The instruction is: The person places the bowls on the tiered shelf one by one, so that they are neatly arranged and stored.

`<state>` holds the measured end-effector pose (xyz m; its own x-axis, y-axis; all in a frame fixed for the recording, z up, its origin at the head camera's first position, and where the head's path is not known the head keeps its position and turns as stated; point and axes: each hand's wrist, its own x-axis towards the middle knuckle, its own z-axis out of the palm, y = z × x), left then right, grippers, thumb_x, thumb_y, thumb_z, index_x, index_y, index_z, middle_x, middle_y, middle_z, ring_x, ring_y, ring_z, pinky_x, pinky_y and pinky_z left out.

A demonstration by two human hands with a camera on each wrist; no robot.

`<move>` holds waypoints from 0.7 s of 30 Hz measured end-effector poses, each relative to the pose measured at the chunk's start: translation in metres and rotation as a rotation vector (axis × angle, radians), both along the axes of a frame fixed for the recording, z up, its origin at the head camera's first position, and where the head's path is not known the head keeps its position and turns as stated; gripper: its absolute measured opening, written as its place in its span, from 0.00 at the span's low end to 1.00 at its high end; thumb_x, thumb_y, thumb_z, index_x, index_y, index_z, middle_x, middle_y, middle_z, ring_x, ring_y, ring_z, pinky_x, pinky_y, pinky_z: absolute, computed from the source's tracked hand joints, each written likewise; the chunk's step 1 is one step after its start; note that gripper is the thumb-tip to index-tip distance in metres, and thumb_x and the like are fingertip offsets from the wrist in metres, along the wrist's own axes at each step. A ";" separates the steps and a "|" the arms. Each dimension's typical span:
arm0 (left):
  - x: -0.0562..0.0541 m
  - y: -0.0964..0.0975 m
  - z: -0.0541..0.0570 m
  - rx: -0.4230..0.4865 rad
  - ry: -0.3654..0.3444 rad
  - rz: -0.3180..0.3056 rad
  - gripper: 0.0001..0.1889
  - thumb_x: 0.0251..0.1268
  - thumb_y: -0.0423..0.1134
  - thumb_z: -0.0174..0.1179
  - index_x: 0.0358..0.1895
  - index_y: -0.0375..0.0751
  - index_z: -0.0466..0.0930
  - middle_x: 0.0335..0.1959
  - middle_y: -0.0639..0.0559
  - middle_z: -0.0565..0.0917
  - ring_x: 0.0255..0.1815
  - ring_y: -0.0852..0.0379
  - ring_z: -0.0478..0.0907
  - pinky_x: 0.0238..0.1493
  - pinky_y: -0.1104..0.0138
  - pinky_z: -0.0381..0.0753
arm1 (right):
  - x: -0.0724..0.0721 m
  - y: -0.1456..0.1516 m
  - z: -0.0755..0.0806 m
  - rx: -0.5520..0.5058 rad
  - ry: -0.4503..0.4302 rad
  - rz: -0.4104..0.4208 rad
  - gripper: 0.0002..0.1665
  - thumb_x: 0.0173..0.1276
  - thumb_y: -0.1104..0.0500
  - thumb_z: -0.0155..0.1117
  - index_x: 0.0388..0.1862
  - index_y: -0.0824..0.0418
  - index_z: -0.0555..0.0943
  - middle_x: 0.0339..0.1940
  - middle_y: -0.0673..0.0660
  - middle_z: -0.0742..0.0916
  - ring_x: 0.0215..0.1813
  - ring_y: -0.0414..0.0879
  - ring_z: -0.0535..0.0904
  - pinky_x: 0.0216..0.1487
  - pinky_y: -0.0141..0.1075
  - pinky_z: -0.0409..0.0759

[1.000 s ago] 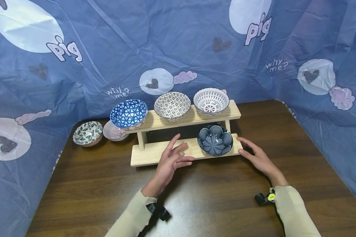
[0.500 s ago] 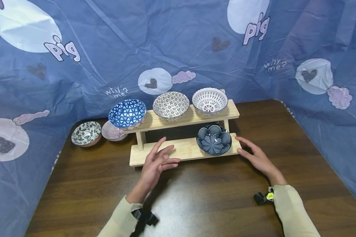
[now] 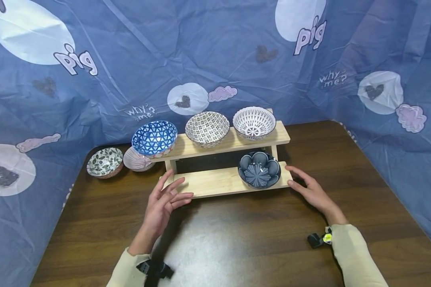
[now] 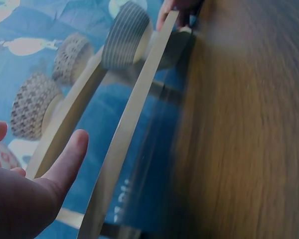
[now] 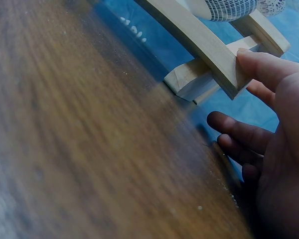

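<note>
Along the wooden stand (image 3: 212, 181), left hand (image 3: 160, 207) loosely spread, right hand (image 3: 316, 195) (fingers (image 3: 300, 172) parted) touching one end

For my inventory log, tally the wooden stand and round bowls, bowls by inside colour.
Two-tier pale wooden stand: 1
Blue round patterned bowls: 2
White round bowls with dark patterns: 3
Pale pink round striped bowl: 1
Total: 7

Compared with one second ago, the left hand (image 3: 161, 208) is now farther left, moved from near the middle of the lower wooden shelf (image 3: 212, 182) to its left end.
</note>
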<state>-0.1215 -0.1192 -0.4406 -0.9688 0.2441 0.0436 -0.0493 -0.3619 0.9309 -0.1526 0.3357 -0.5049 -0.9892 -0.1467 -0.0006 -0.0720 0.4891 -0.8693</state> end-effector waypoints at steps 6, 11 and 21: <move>0.002 -0.019 -0.001 0.036 0.048 0.033 0.29 0.77 0.27 0.39 0.78 0.47 0.50 0.60 0.54 0.81 0.47 0.51 0.89 0.52 0.59 0.89 | 0.000 0.000 0.001 -0.011 -0.008 0.002 0.32 0.77 0.51 0.56 0.76 0.58 0.65 0.77 0.64 0.69 0.73 0.59 0.64 0.75 0.62 0.58; 0.003 -0.032 -0.003 0.060 0.054 0.075 0.27 0.78 0.28 0.39 0.76 0.51 0.54 0.60 0.52 0.82 0.47 0.50 0.89 0.52 0.59 0.89 | 0.001 -0.001 0.001 -0.019 -0.014 0.000 0.32 0.77 0.51 0.57 0.76 0.58 0.65 0.78 0.64 0.68 0.73 0.60 0.64 0.76 0.63 0.57; 0.004 -0.058 -0.002 0.044 -0.053 0.246 0.25 0.77 0.27 0.38 0.73 0.51 0.57 0.57 0.51 0.80 0.43 0.50 0.90 0.49 0.60 0.90 | 0.001 0.001 -0.002 -0.009 0.012 -0.006 0.31 0.78 0.51 0.56 0.76 0.56 0.66 0.76 0.62 0.71 0.64 0.26 0.67 0.71 0.45 0.64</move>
